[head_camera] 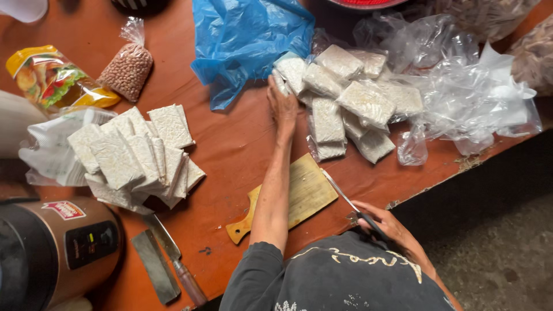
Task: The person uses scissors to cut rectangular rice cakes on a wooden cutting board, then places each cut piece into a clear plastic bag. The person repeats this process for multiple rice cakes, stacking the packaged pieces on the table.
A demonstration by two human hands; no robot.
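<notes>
Seen from the head camera, the person's left hand (282, 103) stretches out toward twelve o'clock across the red-brown table (230, 138), its fingers laid on the near edge of a pile of wrapped white blocks (351, 103); whether the fingers have closed on a block I cannot tell. The pile sits at about one o'clock from the middle of the view, each block in clear plastic, and loose clear bags (466, 98) lie just beside it at three o'clock. A crumpled blue plastic bag (247, 40) touches the pile's eleven o'clock side.

The right hand (383, 222), down at five o'clock, is clenched round the dark handle of a slim knife (345, 198), whose blade points toward eleven o'clock and reaches the edge of a small wooden cutting board (305, 193). The left forearm crosses above that board.

At nine o'clock lies a stack of unwrapped white slabs (135, 152) on plastic. At its six o'clock rest a cleaver (173, 256) and a flat grey bar (154, 266). A bag of peanuts (128, 69) and a yellow packet (55, 78) lie at ten o'clock, a brown cooker (57, 247) at eight o'clock.
</notes>
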